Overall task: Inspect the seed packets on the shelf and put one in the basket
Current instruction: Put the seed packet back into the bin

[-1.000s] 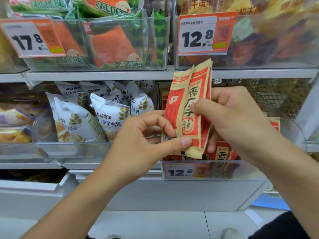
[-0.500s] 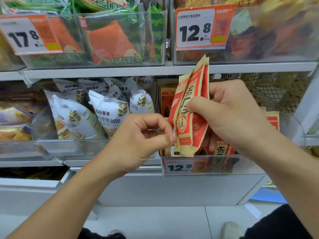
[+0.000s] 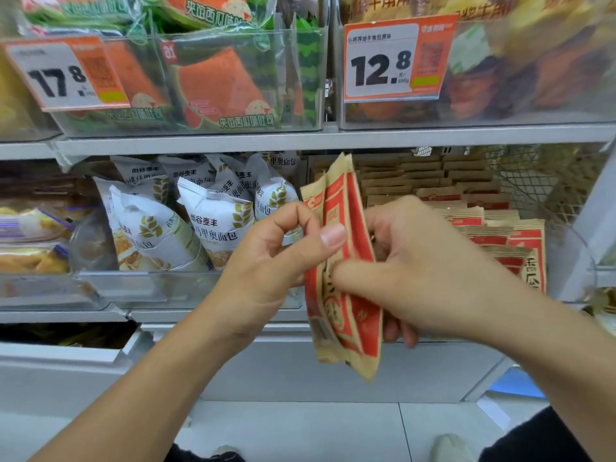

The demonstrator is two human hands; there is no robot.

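Two tan-and-red seed packets (image 3: 346,305) are held upright in front of the middle shelf, turned nearly edge-on to me. My right hand (image 3: 430,271) grips them from the right, thumb across the front and fingers behind. My left hand (image 3: 276,261) pinches the left edge of the packets near their upper half with thumb and curled forefinger. More of the same packets (image 3: 466,208) stand in rows in the clear bin behind my right hand. No basket is in view.
White bread bags (image 3: 213,221) fill the clear bin to the left. The upper shelf (image 3: 333,138) carries bins with watermelon-print packs (image 3: 220,85) and price tags 17.8 and 12.8 (image 3: 393,61). White floor tiles and my shoes lie below.
The packets have dropped lower and turned more edge-on. My left thumb has slid up onto their left edge, and both hands have moved down with them.
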